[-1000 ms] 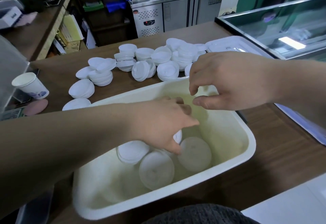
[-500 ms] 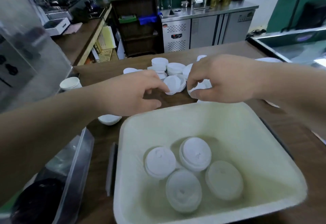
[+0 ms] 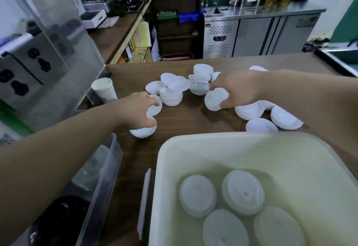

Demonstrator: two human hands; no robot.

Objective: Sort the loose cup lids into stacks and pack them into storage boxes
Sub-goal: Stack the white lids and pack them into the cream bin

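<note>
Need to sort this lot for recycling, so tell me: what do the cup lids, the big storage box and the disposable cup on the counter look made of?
Cup lids: likely thin moulded plastic, matte white, nesting into stacks. Storage box: cream plastic, slightly translucent, with a smooth rounded rim. Disposable cup: probably paper, with a matte white wall and faint print low down; any coating cannot be told.

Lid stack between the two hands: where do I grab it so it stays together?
Pinch the lid stack around its sides, low down, coming from above. It sits upright on the counter, so gripping only the top lid would likely leave the rest.
</note>
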